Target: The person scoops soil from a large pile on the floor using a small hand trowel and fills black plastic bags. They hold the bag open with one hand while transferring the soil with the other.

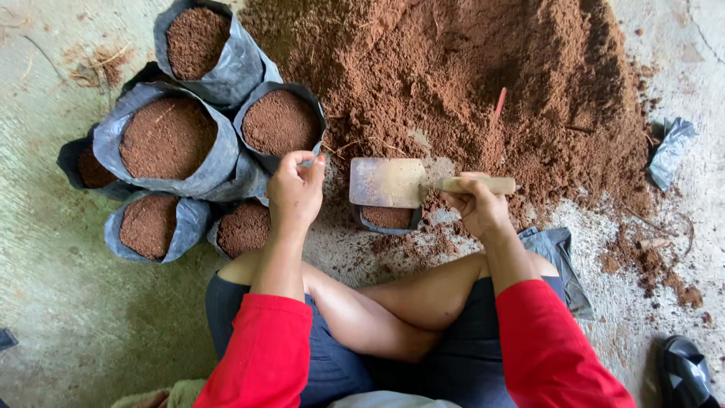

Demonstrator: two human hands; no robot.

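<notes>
Head view: right hand (477, 208) holds trowel (393, 182) over small bag (389, 219).

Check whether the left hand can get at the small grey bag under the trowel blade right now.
Probably yes: the left hand pinches a filled bag's rim close beside it, and only the trowel covers the small bag.

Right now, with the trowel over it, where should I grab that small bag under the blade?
Pinch the small bag at its near rim, coming from your side. The trowel in the right hand covers its far edge, and the near lip shows open and free.
</notes>
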